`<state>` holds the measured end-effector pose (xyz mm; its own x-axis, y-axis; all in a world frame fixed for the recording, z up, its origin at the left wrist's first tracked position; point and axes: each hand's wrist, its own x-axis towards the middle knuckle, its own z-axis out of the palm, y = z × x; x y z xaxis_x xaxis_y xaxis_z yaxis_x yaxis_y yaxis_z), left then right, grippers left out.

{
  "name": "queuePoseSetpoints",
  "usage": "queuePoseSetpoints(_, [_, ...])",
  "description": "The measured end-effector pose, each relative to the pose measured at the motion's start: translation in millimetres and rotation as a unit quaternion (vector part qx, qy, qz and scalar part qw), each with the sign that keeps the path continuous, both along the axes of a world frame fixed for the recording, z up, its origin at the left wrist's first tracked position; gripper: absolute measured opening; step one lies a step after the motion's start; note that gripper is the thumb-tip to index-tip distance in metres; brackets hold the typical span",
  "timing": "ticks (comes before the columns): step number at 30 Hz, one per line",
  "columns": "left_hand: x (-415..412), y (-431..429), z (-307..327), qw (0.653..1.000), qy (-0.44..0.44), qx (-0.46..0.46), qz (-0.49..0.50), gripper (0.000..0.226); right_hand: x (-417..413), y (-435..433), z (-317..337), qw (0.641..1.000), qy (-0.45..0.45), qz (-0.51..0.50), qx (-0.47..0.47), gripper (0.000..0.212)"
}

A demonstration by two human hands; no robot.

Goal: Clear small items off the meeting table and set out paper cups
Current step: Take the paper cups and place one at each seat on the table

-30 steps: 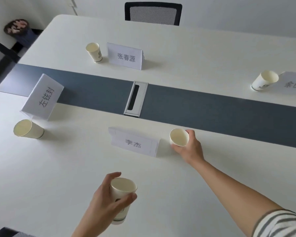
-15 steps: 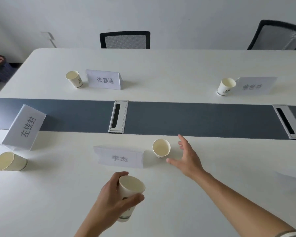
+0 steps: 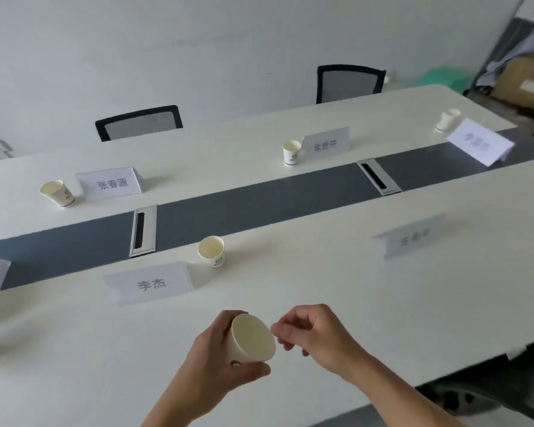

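Fingers (image 3: 253, 372) of my left hand (image 3: 210, 362) wrap a paper cup (image 3: 250, 340) at lower centre, tilted; my right hand (image 3: 315, 334), fingers curled and empty, pinches toward its rim. Squeezing could crush it. The name card (image 3: 413, 240) at right on the counter (image 3: 383, 303) lacks a cup.

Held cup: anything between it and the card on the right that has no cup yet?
Nothing visible. The cup is in the left hand; bare table runs to that card. The right hand is beside the rim.
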<state>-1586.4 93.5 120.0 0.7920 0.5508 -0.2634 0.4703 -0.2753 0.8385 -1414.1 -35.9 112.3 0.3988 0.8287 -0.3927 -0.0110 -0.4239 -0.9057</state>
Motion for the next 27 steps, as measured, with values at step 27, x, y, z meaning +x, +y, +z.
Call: queuePoseSetpoints(27, [299,-363,2,0.842,0.036,-0.037,-0.538,0.050,100,-437,30,0.841,0.011,-0.537,0.061,0.067])
